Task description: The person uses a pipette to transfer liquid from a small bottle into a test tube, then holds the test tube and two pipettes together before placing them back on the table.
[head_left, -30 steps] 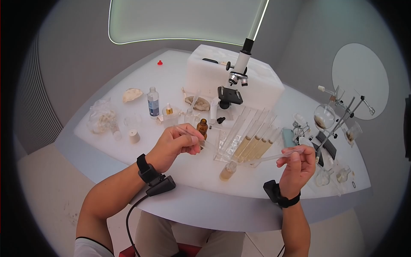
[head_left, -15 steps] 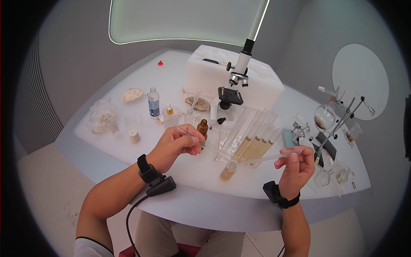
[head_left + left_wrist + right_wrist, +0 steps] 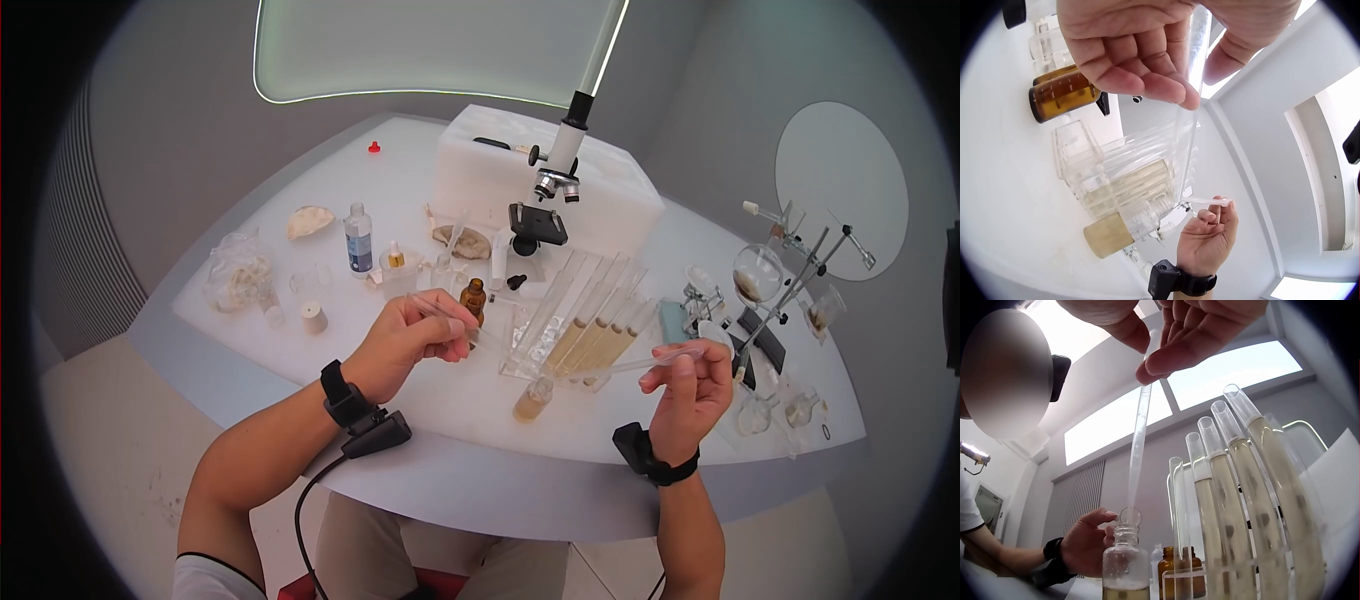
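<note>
My left hand [image 3: 420, 330] pinches a clear glass test tube [image 3: 1188, 134] between thumb and fingers, tilted with its mouth toward my right hand. Between the right hand's [image 3: 697, 385] thumb and fingers is a translucent plastic dropper pipette [image 3: 1139, 428]. Its tip is right at the tube's mouth in the right wrist view. Below that stands a small uncapped glass bottle [image 3: 532, 403] with yellowish liquid. Just behind, a clear rack [image 3: 1079, 150] holds several test tubes [image 3: 592, 345], most partly filled with cloudy yellowish liquid. An amber bottle [image 3: 473, 297] stands beyond my left hand.
A microscope [image 3: 540, 222] stands behind the rack, before a white foam block [image 3: 480, 165]. On the left are a labelled plastic bottle [image 3: 358, 242], a white-stoppered jar [image 3: 313, 318] and a plastic bag [image 3: 238, 272]. A metal stand with a round flask [image 3: 757, 272] is at right.
My right hand and the pipette have shifted very slightly. The left hand and the test tube stay in place.
</note>
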`<state>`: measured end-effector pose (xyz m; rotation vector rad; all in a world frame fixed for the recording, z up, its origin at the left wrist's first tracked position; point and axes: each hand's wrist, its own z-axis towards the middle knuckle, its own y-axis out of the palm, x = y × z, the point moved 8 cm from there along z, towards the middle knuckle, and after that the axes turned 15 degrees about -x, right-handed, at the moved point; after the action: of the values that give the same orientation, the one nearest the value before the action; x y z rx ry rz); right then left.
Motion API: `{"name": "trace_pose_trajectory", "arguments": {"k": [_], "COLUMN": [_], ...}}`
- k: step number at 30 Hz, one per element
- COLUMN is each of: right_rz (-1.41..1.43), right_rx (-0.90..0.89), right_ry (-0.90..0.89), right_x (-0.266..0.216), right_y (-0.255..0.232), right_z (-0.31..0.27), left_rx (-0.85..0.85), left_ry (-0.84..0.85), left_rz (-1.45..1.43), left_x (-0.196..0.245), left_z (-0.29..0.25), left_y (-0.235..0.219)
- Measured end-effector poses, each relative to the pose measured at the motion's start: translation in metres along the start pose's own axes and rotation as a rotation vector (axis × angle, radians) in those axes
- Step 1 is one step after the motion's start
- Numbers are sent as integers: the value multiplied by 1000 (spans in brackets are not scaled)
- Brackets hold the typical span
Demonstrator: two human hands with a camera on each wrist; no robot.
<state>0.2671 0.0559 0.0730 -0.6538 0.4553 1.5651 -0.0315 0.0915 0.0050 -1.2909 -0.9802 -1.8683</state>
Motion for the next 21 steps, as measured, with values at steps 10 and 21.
{"name": "trace_pose_trajectory", "arguments": {"k": [10,21], "right_rz": [-6,-1], "right_rx": [-4,-25], "right_ry": [-3,-2], "right_x": [0,0], "right_y": [0,0], "right_z": [-1,0], "left_rx": [-4,-5], "left_ry": [3,2], "left_rz": [1,5], "left_x": [0,0], "left_z": [0,0], "left_y": [0,-1]}}
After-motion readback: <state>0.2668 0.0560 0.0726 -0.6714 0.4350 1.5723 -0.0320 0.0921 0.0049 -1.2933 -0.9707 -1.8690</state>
